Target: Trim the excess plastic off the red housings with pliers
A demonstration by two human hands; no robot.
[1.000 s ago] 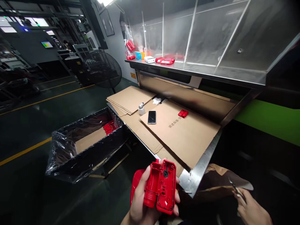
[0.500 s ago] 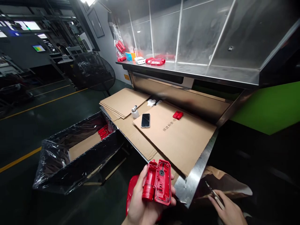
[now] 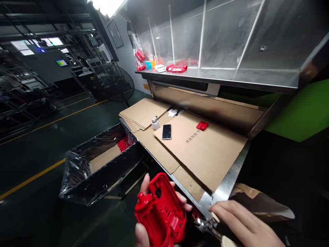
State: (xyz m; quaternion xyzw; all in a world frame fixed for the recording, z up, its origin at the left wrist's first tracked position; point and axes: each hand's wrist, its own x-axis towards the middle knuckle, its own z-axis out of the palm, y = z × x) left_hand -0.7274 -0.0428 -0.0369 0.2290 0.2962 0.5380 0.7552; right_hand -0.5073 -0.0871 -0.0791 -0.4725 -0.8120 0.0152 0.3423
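Since the earlier frames you are bringing your right hand (image 3: 241, 223) in from the lower right toward the part, and you are tilting the red moulded plastic housing (image 3: 160, 212) so its ribbed inside is facing up and toward you.

The long steel workbench (image 3: 228, 183) is lying ahead of you under sheets of brown corrugated cardboard (image 3: 205, 151), and the film-lined black bin (image 3: 100, 161) is sitting on the floor to its left. Your left hand (image 3: 154, 206) is gripping the housing low in the view, just off the bench corner. Your right hand is closing on small metal cutters (image 3: 205, 226), whose tip is lying just beside the housing's right edge.

You are probably trimming that edge: keep the housing braced in your palm and your left fingertips back from the blades.

The cutters' handles are hiding under your right hand, the housing's lower end is running out of view, and whether the blades are touching the plastic is hard to make out.
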